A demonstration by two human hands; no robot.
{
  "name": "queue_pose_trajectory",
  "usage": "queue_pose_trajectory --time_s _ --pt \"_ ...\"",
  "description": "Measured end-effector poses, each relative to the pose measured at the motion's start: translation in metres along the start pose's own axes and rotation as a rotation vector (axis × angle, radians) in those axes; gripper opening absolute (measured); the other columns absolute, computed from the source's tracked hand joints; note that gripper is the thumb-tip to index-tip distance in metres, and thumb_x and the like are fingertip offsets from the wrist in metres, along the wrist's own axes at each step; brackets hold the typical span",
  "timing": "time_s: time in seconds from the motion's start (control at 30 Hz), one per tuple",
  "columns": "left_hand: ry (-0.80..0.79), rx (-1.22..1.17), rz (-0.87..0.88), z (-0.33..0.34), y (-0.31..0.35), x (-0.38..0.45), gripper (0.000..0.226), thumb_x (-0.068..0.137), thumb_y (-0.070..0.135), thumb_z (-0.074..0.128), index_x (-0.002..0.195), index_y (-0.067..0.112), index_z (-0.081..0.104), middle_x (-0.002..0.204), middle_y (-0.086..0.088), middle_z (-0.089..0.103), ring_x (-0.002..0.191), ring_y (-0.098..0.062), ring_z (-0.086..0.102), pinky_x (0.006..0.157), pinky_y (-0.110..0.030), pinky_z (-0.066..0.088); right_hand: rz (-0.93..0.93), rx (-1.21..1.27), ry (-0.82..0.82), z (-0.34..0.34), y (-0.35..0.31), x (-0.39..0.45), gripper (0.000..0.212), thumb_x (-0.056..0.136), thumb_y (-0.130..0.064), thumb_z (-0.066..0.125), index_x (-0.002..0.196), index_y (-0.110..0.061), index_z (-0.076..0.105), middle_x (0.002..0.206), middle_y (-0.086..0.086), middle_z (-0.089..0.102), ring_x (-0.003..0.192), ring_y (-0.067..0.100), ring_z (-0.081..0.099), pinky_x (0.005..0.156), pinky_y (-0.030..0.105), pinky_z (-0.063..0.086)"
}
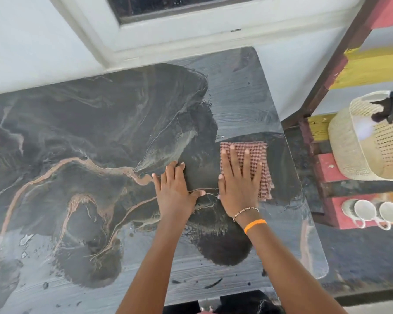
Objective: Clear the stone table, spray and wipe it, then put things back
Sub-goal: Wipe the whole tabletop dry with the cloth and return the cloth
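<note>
The dark stone table (pixel 77 137) with pale and orange veins fills the view, wet and streaked along its right side and front edge. A folded red-and-white checked cloth (pixel 258 155) lies flat on the table near its right edge. My right hand (pixel 238 177) presses down on the cloth with fingers spread, palm flat. My left hand (pixel 175 189) rests flat on the bare stone just left of the cloth, fingers together, holding nothing. No other items stand on the tabletop.
A painted red and yellow wooden shelf (pixel 327 168) stands right of the table. On it sit a woven basket (pixel 361 141) holding a spray bottle (pixel 386 107) and two white cups (pixel 377 211). A white wall and window frame (pixel 145 41) border the far edge.
</note>
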State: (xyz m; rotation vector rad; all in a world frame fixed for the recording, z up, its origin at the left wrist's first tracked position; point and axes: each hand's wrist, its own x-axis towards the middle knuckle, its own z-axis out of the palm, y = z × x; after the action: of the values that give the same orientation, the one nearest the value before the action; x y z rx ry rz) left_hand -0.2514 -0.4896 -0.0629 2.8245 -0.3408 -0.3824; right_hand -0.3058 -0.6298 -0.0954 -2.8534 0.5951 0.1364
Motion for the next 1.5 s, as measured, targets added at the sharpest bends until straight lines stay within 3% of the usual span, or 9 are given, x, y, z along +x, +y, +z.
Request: queue_pose_trajectory --time_s 0.13,0.27,0.37,0.47,0.67,0.77,1.03,1.17,1.5 --pt "0.087 -0.119 -0.037 -0.005 -0.006 0.003 0.06 0.078 0.024 0.067 0.132 0.014 0.04 0.137 -0.004 0.041 0.128 -0.027 0.038 0.116 -0.048 0.01 -0.39 0.005 -0.079 -0.001 -0.047 0.048 0.058 0.093 -0.032 0.035 0.147 -0.03 0.014 0.158 -0.007 0.016 0.146 0.028 0.014 0.115 0.057 0.006" --pt "0.139 -0.126 -0.068 -0.009 -0.005 0.012 0.059 0.081 0.018 0.064 0.134 0.009 0.038 0.139 -0.008 0.04 0.131 -0.029 0.035 0.114 -0.05 0.019 -0.491 -0.036 -0.094 -0.011 -0.053 0.108 0.058 0.089 -0.035 0.039 0.144 -0.035 0.023 0.156 -0.009 0.022 0.145 0.029 0.017 0.113 0.06 -0.001" --pt "0.071 -0.133 -0.049 -0.009 0.0 0.027 0.075 0.082 0.036 0.064 0.142 0.013 0.025 0.151 -0.004 0.024 0.143 -0.024 0.016 0.117 -0.046 0.003 -0.409 -0.057 -0.071 -0.017 -0.025 0.141 0.058 0.09 -0.039 0.034 0.146 -0.037 0.017 0.158 -0.01 0.015 0.146 0.031 0.011 0.113 0.061 -0.003" --pt "0.004 -0.093 -0.048 -0.006 0.009 0.041 0.091 0.077 0.052 0.061 0.146 0.016 0.013 0.156 -0.001 0.012 0.145 -0.023 0.003 0.117 -0.045 0.0 -0.23 -0.028 -0.035 -0.024 0.02 0.158 0.057 0.092 -0.039 0.033 0.147 -0.037 0.014 0.159 -0.01 0.011 0.146 0.031 0.005 0.113 0.06 -0.002" --pt "-0.035 -0.046 -0.08 0.001 0.015 0.044 0.103 0.07 0.059 0.063 0.147 0.017 0.007 0.157 -0.001 0.006 0.145 -0.023 0.0 0.117 -0.047 0.001 0.14 0.043 0.035 -0.03 0.08 0.125 0.059 0.093 -0.033 0.032 0.148 -0.033 0.011 0.159 -0.005 0.008 0.146 0.033 0.003 0.114 0.06 0.005" --pt "-0.025 -0.043 -0.084 0.001 0.015 0.045 0.104 0.068 0.059 0.064 0.147 0.017 0.009 0.157 0.0 0.008 0.146 -0.023 0.001 0.117 -0.047 0.001 0.173 0.05 0.034 -0.022 0.063 0.098 0.061 0.093 -0.03 0.033 0.149 -0.029 0.008 0.16 -0.001 0.008 0.147 0.032 0.001 0.115 0.058 0.0" --pt "0.019 -0.076 -0.071 -0.002 0.008 0.05 0.096 0.073 0.055 0.064 0.146 0.018 0.013 0.156 0.002 0.012 0.145 -0.019 0.004 0.116 -0.046 -0.004 -0.398 -0.01 -0.066 -0.009 -0.049 0.13 0.059 0.093 -0.035 0.031 0.148 -0.032 0.01 0.159 -0.008 0.01 0.147 0.027 0.005 0.111 0.062 -0.008" --pt "0.031 -0.076 -0.089 -0.01 0.007 0.065 0.096 0.074 0.056 0.061 0.146 0.017 0.012 0.156 0.001 0.012 0.145 -0.021 0.001 0.116 -0.046 -0.003 -0.506 -0.063 -0.091 -0.016 -0.068 0.189 0.057 0.093 -0.036 0.032 0.147 -0.035 0.012 0.158 -0.01 0.012 0.147 0.027 0.007 0.112 0.061 -0.006" --pt "-0.019 -0.032 -0.107 -0.014 0.019 0.092 0.107 0.067 0.059 0.065 0.147 0.016 0.008 0.157 0.001 0.007 0.145 -0.021 0.001 0.117 -0.045 0.0 -0.009 0.004 0.0 -0.042 0.052 0.241 0.056 0.096 -0.032 0.026 0.148 -0.033 0.007 0.16 -0.008 0.004 0.147 0.026 0.001 0.115 0.061 0.0"
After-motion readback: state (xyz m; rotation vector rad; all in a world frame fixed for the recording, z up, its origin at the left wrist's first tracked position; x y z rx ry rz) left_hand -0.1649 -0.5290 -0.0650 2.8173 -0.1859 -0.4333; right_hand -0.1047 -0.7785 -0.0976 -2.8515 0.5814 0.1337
